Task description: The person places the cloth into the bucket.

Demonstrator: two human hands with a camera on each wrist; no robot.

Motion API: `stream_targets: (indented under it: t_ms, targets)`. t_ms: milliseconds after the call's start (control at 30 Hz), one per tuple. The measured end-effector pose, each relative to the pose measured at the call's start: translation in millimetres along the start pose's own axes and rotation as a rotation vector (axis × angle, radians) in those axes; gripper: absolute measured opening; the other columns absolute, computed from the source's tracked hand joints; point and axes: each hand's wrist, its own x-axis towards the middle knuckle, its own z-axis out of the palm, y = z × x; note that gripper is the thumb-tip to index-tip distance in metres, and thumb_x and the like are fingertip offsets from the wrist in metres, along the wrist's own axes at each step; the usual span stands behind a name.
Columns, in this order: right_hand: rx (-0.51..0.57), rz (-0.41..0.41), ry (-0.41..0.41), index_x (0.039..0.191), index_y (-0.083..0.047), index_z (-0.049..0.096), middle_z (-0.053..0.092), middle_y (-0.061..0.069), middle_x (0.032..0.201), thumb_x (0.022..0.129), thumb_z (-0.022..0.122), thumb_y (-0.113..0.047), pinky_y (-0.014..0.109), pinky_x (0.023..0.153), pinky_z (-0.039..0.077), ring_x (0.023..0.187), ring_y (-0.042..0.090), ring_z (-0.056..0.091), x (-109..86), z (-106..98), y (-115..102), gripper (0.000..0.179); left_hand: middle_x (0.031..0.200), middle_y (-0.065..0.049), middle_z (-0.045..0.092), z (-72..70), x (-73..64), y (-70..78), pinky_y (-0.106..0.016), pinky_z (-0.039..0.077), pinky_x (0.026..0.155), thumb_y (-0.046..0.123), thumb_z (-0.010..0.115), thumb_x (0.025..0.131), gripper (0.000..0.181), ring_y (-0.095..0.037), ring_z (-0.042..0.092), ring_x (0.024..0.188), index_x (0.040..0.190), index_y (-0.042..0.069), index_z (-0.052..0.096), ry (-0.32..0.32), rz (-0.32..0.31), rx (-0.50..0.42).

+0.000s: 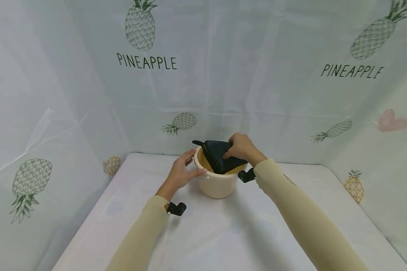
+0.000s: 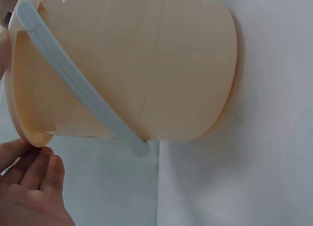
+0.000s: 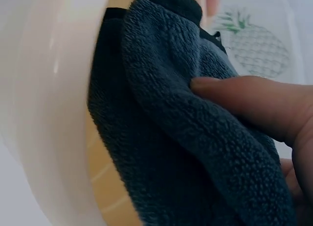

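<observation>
A cream bucket [image 1: 218,187] with a pale handle [image 2: 83,84] stands upright on the table. My left hand [image 1: 182,171] holds its rim at the left side; in the left wrist view the fingers [image 2: 36,174] touch the rim's edge. A dark blue-grey plush cloth [image 3: 166,94] with black edging is folded over and lies partly inside the bucket's mouth. With thumb and fingers, my right hand [image 1: 241,146] pinches this cloth near the top. The cloth's lower part and the bucket's bottom inside are hidden.
The table [image 1: 203,237] has a white cover. Behind it and at both sides hang pale curtains [image 1: 217,82] printed with pineapples, the back one close behind the bucket. A black camera mount [image 1: 176,209] sits on each wrist.
</observation>
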Motion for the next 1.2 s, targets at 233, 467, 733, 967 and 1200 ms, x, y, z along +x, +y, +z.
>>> stream_targets:
  t_ms: [233, 467, 733, 967, 1200]
  targets:
    - [-0.074, 0.015, -0.188, 0.131, 0.01, 0.064, 0.067, 0.023, 0.129, 0.085, 0.087, -0.023, 0.049, 0.106, 0.056, 0.119, 0.038, 0.064, 12.3, 8, -1, 0.061, 0.167, -0.008, 0.037, -1.4, 2.2, -1.6, -0.035, 0.036, 0.125, 0.024, 0.091, 0.086, 0.095, -0.023, 0.035, 0.154, 0.162, 0.006, 0.038, -0.009, 0.032, -0.026]
    - [-0.153, 0.037, -0.333, 0.129, 0.006, 0.069, 0.069, 0.02, 0.13, 0.089, 0.085, -0.02, 0.048, 0.107, 0.056, 0.12, 0.034, 0.065, 27.3, 14, -7, 0.051, 0.168, -0.009, 0.035, -2.2, 1.6, 0.0, -0.035, 0.035, 0.126, 0.024, 0.09, 0.086, 0.096, -0.025, 0.035, 0.154, 0.163, 0.004, 0.036, -0.009, 0.032, -0.021]
    - [-0.058, 0.081, -0.478, 0.106, 0.001, 0.077, 0.071, 0.012, 0.1, 0.093, 0.079, -0.016, 0.044, 0.096, 0.062, 0.093, 0.025, 0.067, 37.5, 17, -10, 0.022, 0.168, -0.01, 0.035, -1.2, 1.4, 2.1, -0.036, 0.037, 0.125, 0.02, 0.091, 0.086, 0.096, -0.027, 0.037, 0.153, 0.163, 0.003, 0.036, -0.014, 0.025, -0.033]
    - [0.03, 0.105, -0.506, 0.097, 0.0, 0.075, 0.068, 0.01, 0.087, 0.093, 0.077, -0.013, 0.036, 0.086, 0.065, 0.08, 0.021, 0.064, 39.1, 16, -3, 0.014, 0.169, -0.008, 0.035, 2.6, 3.6, 4.4, -0.036, 0.039, 0.123, 0.021, 0.091, 0.085, 0.097, -0.027, 0.038, 0.153, 0.163, 0.005, 0.036, -0.011, 0.011, -0.026]
    - [0.029, 0.068, -0.497, 0.102, 0.002, 0.076, 0.073, 0.015, 0.1, 0.095, 0.075, -0.02, 0.039, 0.09, 0.065, 0.094, 0.028, 0.072, 37.5, 17, -3, 0.023, 0.168, -0.006, 0.037, 0.4, 1.5, -2.4, -0.038, 0.038, 0.124, 0.024, 0.092, 0.084, 0.098, -0.027, 0.04, 0.152, 0.163, 0.007, 0.038, 0.009, 0.013, -0.017]
